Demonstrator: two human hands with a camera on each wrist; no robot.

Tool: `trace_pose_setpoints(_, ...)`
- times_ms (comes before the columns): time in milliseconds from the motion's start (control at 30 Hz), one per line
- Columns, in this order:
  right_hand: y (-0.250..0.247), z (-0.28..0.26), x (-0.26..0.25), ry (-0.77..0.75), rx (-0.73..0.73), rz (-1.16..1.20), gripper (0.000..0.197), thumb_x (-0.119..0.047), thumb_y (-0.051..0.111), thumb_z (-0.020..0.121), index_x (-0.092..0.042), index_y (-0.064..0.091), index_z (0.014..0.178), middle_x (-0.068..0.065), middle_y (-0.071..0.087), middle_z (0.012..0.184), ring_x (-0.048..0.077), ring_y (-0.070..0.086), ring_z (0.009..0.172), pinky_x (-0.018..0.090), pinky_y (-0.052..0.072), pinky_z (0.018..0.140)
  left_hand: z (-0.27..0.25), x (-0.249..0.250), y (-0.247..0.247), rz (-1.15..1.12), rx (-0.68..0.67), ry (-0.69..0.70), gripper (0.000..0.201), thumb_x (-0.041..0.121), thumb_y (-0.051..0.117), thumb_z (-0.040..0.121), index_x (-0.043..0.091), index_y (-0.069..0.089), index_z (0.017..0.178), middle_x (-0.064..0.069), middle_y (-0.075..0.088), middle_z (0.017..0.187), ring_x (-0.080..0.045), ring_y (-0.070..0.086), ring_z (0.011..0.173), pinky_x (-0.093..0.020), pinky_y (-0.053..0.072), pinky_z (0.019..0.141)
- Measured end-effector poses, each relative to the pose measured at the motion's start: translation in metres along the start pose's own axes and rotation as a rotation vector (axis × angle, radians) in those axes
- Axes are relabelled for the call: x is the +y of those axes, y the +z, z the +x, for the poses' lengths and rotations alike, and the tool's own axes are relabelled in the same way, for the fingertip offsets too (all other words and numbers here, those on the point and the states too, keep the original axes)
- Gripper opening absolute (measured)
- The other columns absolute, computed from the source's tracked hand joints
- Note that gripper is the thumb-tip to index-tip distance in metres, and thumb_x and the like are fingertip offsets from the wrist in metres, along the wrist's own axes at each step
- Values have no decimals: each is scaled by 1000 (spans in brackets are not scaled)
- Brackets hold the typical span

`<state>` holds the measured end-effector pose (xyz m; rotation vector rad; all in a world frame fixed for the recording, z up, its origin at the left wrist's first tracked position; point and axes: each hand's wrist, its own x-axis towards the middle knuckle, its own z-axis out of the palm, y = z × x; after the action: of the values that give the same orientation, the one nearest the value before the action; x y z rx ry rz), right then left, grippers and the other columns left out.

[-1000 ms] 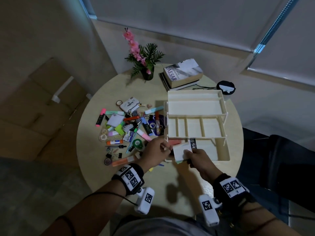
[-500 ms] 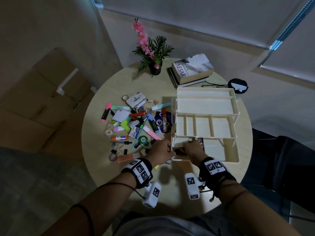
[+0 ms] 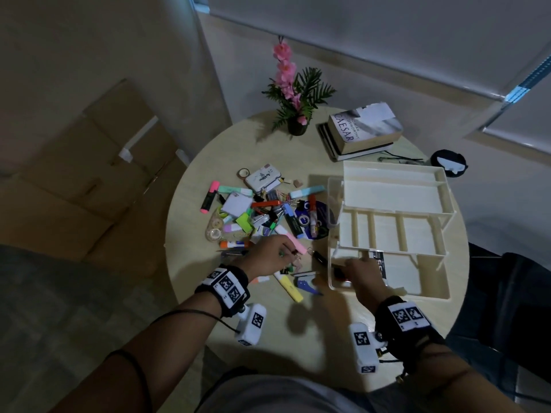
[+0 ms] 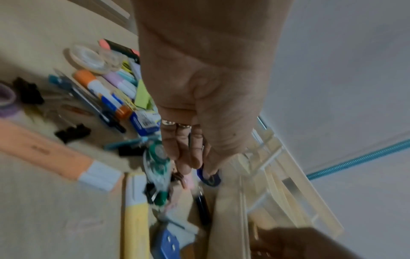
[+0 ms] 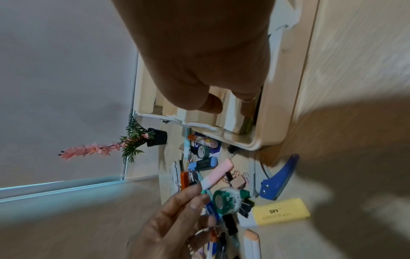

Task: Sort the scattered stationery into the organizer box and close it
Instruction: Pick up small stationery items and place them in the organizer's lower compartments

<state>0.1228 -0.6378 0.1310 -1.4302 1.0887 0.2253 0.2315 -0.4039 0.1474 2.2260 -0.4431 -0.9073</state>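
The cream organizer box (image 3: 417,295) stands open on the right of the round table, its divided tray (image 3: 417,231) and upper tray (image 3: 393,192) swung back. A white notepad with a black band (image 3: 380,265) lies in the bottom compartment. My right hand (image 3: 347,265) (image 5: 230,105) reaches into that compartment's left end, thumb and fingers apart, over a dark item. My left hand (image 3: 283,251) (image 4: 188,163) hovers over the stationery pile (image 3: 268,213), fingers fairly straight, tips beside the green correction tape (image 5: 224,198) (image 4: 155,157).
A yellow highlighter (image 3: 287,286), a blue stapler (image 3: 307,286) and a black pen (image 3: 319,257) lie between my hands. A potted plant (image 3: 298,123) and stacked books (image 3: 363,129) stand at the back. Cardboard boxes (image 3: 89,174) sit on the floor at the left.
The white notepad went from my hands into the bottom compartment and my right hand let it go. My left hand moved left from the box's edge to the pile.
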Motion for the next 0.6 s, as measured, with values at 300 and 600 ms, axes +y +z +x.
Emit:
trace_pose_setpoints(300, 4, -48, -17, -124, 48, -149, 11, -9, 69, 86, -2, 62, 90, 4, 69, 77, 22, 65, 81, 26, 50, 65, 25, -70, -101, 34, 394, -216, 18, 12, 66, 93, 12, 70, 110, -12, 72, 114, -32, 68, 101, -42, 59, 88)
trace_pose_setpoints(600, 66, -93, -51, -305, 36, -292, 25, -10, 72, 96, -15, 53, 110, 8, 60, 101, 27, 67, 83, 39, 59, 60, 61, -86, -124, 373, 431, -284, 62, 55, 70, 88, 8, 63, 129, -16, 56, 141, -36, 53, 131, -47, 48, 104)
